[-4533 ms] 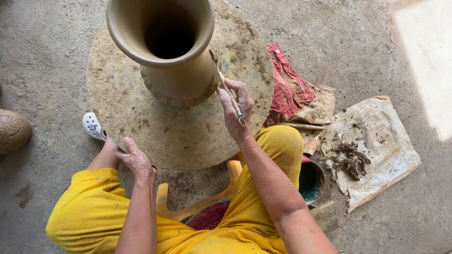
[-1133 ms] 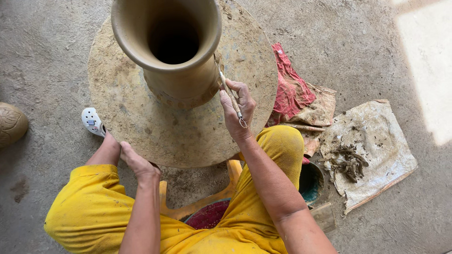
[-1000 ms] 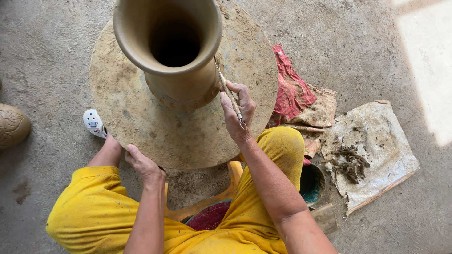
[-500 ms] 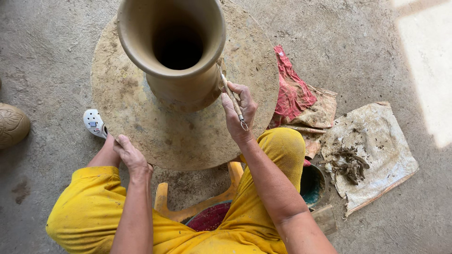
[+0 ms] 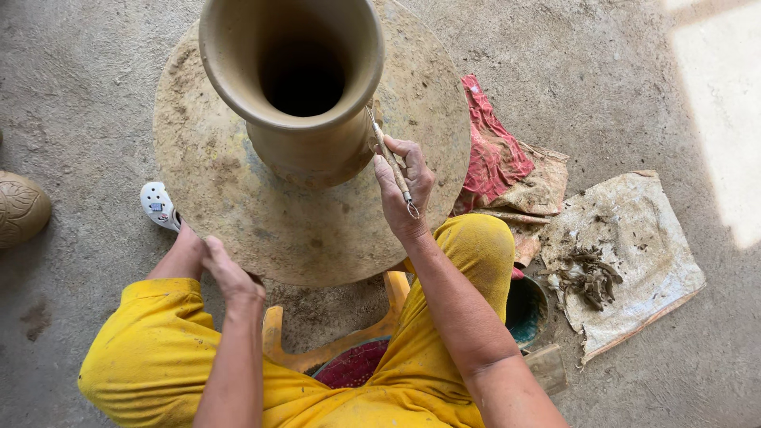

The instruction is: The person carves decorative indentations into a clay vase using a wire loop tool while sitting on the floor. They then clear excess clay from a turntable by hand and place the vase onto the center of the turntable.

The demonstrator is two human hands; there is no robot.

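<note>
A tall unfired clay vase [image 5: 293, 87] with a flared mouth stands on a round clay-smeared turntable [image 5: 238, 214]. My right hand [image 5: 404, 186] is shut on a thin carving tool [image 5: 390, 158], whose tip touches the vase's right side below the rim. My left hand [image 5: 230, 273] grips the near left edge of the turntable, just by my knee. I sit in yellow trousers [image 5: 151, 364] with my legs either side of the wheel.
A red and tan cloth [image 5: 499, 166] lies right of the turntable. Further right, a dirty sheet [image 5: 634, 254] holds clay scraps. A teal bowl [image 5: 523, 305] sits by my right knee, a white shoe [image 5: 158, 206] and a carved pot [image 5: 20, 210] at left.
My left hand has shifted along the turntable's near edge, and the view has drifted slightly. My right hand keeps the tool against the vase.
</note>
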